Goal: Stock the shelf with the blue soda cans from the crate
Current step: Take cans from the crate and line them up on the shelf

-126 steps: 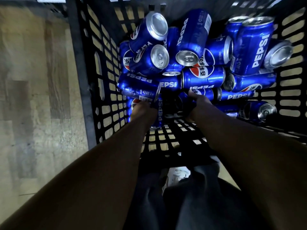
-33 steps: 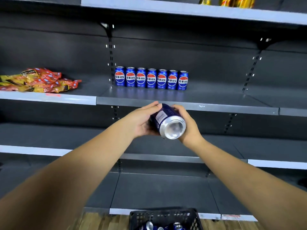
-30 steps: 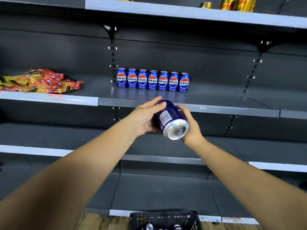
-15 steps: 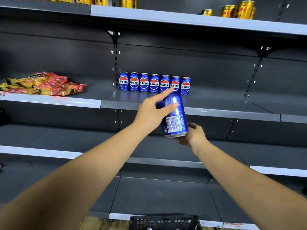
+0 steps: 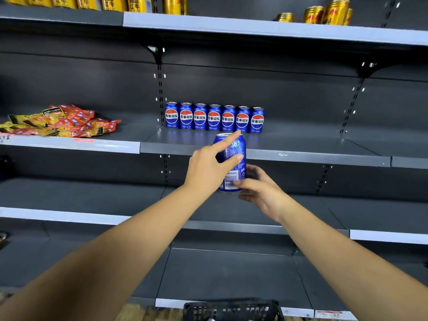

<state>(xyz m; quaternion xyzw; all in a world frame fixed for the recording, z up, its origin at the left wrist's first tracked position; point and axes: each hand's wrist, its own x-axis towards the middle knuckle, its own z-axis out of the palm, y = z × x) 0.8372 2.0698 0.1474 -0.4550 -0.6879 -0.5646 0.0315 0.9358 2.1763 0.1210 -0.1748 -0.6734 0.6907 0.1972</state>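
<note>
An upright blue soda can (image 5: 233, 151) is held in the air just in front of the middle shelf (image 5: 305, 145). My left hand (image 5: 205, 170) grips the can from the left, thumb on its front and index finger stretched along its top. My right hand (image 5: 264, 193) holds the can's bottom end between thumb and fingers. A row of several blue soda cans (image 5: 214, 118) stands at the back of that shelf, logos facing out. The held can is in front of the right part of the row. The black crate (image 5: 231, 310) shows at the bottom edge.
Red and yellow snack packets (image 5: 60, 121) lie on the left of the same shelf. Gold cans (image 5: 324, 13) stand on the top shelf. Grey shelf surface runs to the right of the can row. Two lower shelves are dark and bare where visible.
Both hands took a can from the crate and raised it toward the shelf. It was turned from lying to upright, and my right hand slid down to its bottom end.
</note>
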